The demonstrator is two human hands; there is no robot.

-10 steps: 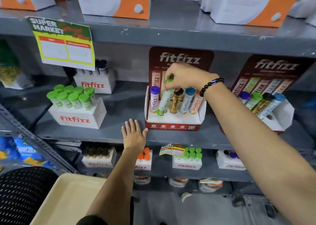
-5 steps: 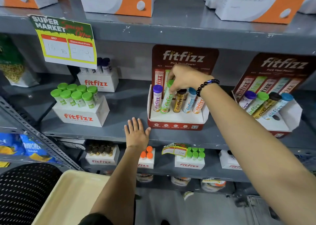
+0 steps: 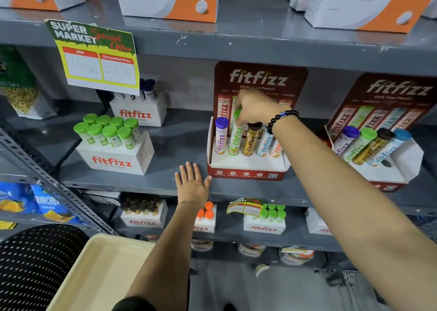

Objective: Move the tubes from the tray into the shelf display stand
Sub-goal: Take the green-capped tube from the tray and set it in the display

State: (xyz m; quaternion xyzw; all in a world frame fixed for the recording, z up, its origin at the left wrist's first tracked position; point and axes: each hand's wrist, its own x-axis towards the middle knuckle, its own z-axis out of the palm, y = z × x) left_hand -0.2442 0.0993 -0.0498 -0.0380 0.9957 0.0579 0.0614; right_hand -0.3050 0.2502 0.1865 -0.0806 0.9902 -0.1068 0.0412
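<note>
A red and white fitfizz display stand (image 3: pixel 246 166) sits on the grey middle shelf and holds several upright tubes. My right hand (image 3: pixel 257 108) is over its back row, fingers closed on the green cap of the green-capped tube (image 3: pixel 235 140), which stands second from the left. A purple-capped tube (image 3: pixel 221 135) is on its left and a black-capped gold tube (image 3: pixel 250 140) on its right. My left hand (image 3: pixel 191 184) lies flat and open on the shelf edge just left of the stand. The cream tray (image 3: pixel 94 275) at the bottom left shows no tubes in its visible part.
A white fitfizz box of green-capped tubes (image 3: pixel 113 145) stands to the left, and a second red display stand (image 3: pixel 378 150) to the right. A price sign (image 3: pixel 94 57) hangs from the shelf above. Lower shelves hold more small boxes. A black perforated chair back (image 3: pixel 30 263) is at the bottom left.
The green-capped tube has gone from tilted to nearly upright in its slot under my right hand. My left hand has stayed on the shelf edge.
</note>
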